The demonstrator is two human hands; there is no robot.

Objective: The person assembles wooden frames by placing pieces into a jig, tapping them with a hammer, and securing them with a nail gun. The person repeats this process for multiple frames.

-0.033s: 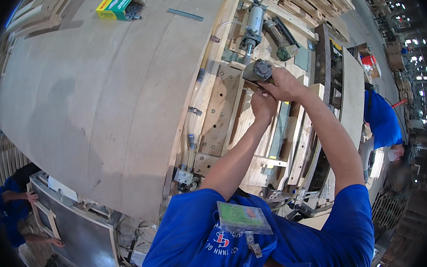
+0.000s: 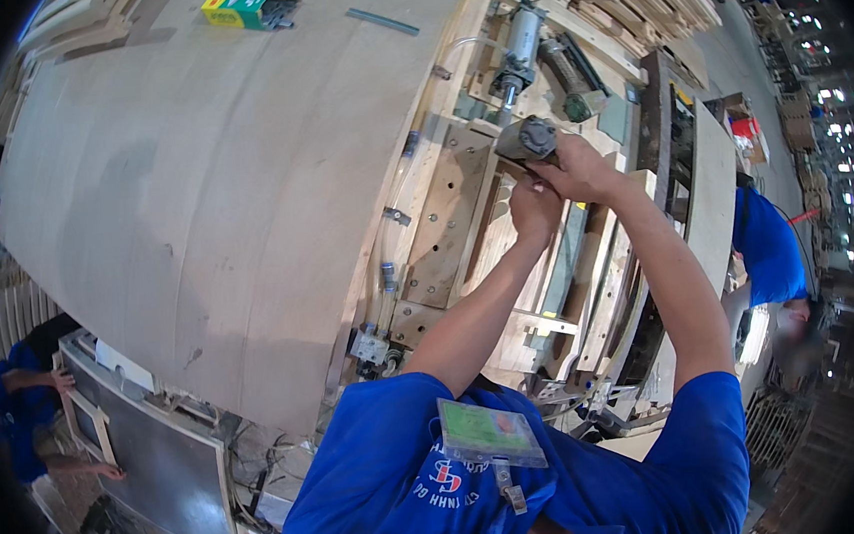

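**Grey tool [image 2: 525,140] gripped above the wooden fixture [image 2: 463,28]**

The tool is dull metallic grey and looks worn, with a stout, smooth, rounded body and a darker, ridged round cap. The cap faces up and slightly toward the fixture's right edge; the visible body runs leftward from it, and the grip goes into the fist. The nose is hidden underneath, so the full long axis cannot be told.

It sits over the fixture's far half, between its left and right edges, just nearer the person than the silver cylinder [image 2: 521,39] by the far edge. The right hand [image 2: 583,167] is closed firmly round the grip. The left hand [image 2: 537,206] is just below it, fingers curled; whether it has hold of anything cannot be told. On the tabletop [image 2: 270,179], a yellow-and-green carton [image 2: 244,4] lies near the far edge.
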